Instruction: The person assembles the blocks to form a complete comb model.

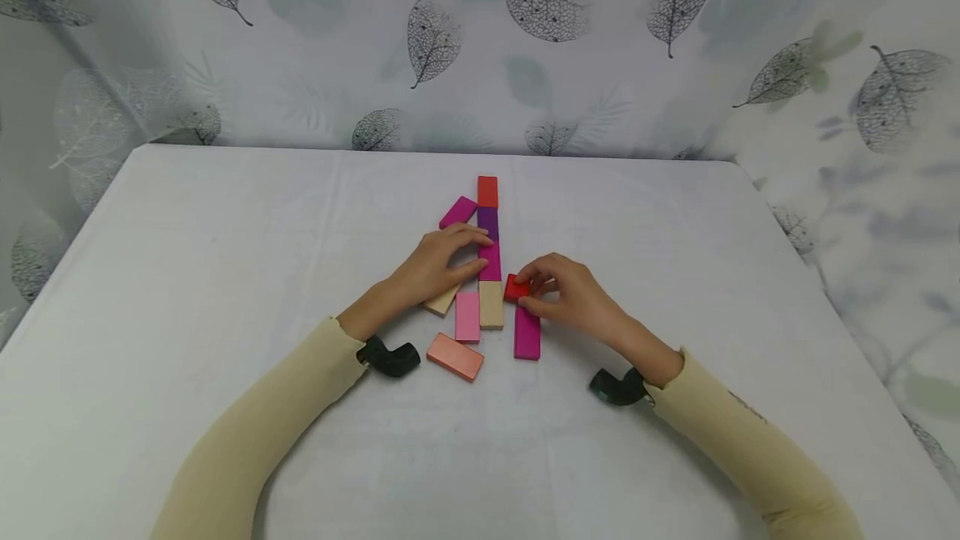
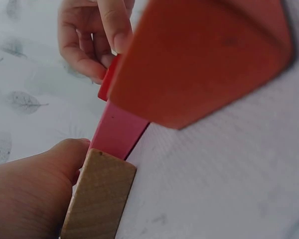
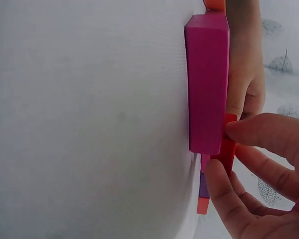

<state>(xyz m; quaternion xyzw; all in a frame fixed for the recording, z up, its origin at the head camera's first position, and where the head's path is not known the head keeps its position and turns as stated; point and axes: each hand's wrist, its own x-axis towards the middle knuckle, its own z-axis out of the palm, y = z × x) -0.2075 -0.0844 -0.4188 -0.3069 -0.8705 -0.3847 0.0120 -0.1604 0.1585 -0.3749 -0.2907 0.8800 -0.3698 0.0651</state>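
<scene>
My right hand [image 1: 572, 297] pinches a red block [image 1: 514, 288] between thumb and fingers, just right of a straight column of blocks. The right wrist view has the red block [image 3: 225, 155] between the fingertips, behind a magenta block [image 3: 207, 84]. My left hand [image 1: 438, 263] rests against the column's left side, its fingertips by the purple block [image 1: 487, 222] and its thumb at the magenta block [image 1: 491, 263]. That column also has an orange-red block [image 1: 487, 191] at its far end and a plain wooden block [image 1: 491, 305] at its near end.
Left of the column lie a tilted magenta block [image 1: 457, 212], a wooden block [image 1: 442, 302] partly under the left hand, and a pink block [image 1: 467, 317]. Nearer is a slanted salmon block [image 1: 455, 357]. The white table [image 1: 660, 457] meets a leaf-patterned cloth [image 1: 315, 65] behind.
</scene>
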